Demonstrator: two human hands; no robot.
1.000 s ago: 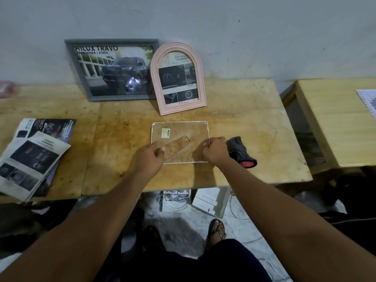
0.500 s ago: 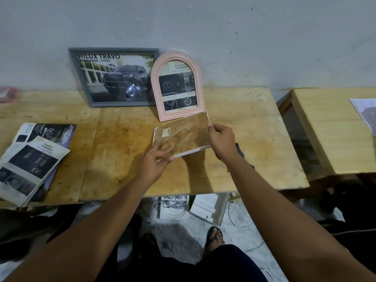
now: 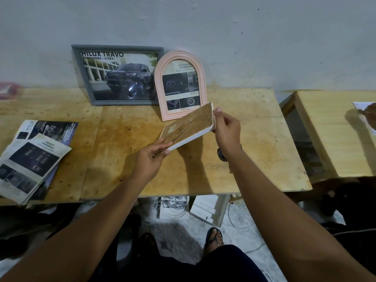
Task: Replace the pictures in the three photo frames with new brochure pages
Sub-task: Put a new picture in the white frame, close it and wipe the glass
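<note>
where it is: the white frame [image 3: 189, 139] is off the table [image 3: 126, 139], held in the air between your two hands, just in front of the pink arched frame [image 3: 180, 54].
left hand: your left hand [image 3: 151, 157] pinches the near-left corner, thumb on the back and fingers curled beneath.
right hand: your right hand [image 3: 225, 129] pinches the far-right corner, thumb and fingertips closed on the white edge.
facing: the brown backing board [image 3: 197, 121] faces up toward you, so the picture side looks down and away (you cannot see it from here).
long axis: it runs from near-left to far-right, and the far-right end sits higher, so the frame is tilted.
on the back: a folding stand leg [image 3: 179, 132] lies flat against the board, with a small sticker [image 3: 172, 128] beside it.
handling: judge it light and stiff, and the front pane as possibly breakable. the backing looks thin and could bend if you pry it at one spot.
where to hold: keep to the white edges and corners as you do now. free one hand only once the other has a firm side grip.
progress: the grey frame [image 3: 122, 102] and the pink one already show brochure prints, so this looks like the last.
supplies: the brochure pages [image 3: 34, 157] lie well apart at the table's left end.
</note>
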